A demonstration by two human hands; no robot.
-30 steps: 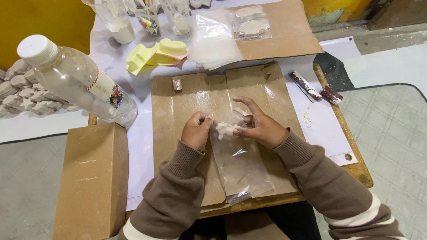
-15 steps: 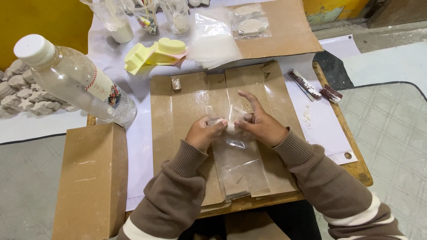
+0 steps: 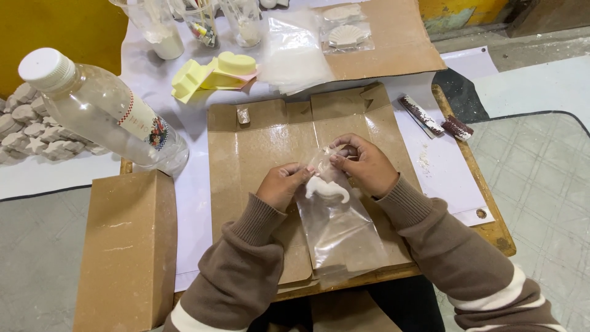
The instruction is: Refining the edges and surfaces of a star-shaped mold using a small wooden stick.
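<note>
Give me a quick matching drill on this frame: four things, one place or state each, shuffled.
Things:
1 white cast figure
2 plastic bottle
3 yellow moulds
4 shell casts

Places or states:
A bagged, far on the cardboard sheet
B on its side, far left
C between the left hand and right hand, at the clear bag's mouth
D beyond the flattened box, left of the bags

Pairs: 1-C, 2-B, 3-D, 4-A

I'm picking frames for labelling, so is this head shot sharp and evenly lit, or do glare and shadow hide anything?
Head view: light is soft and even, with only faint shadows under the hands; left hand and right hand are sharp, and so is the white figure; the clear bag shows mild sheen, not blinding; the plastic bottle looms large and bowed near the edge, which suggests wide-lens distortion.
</note>
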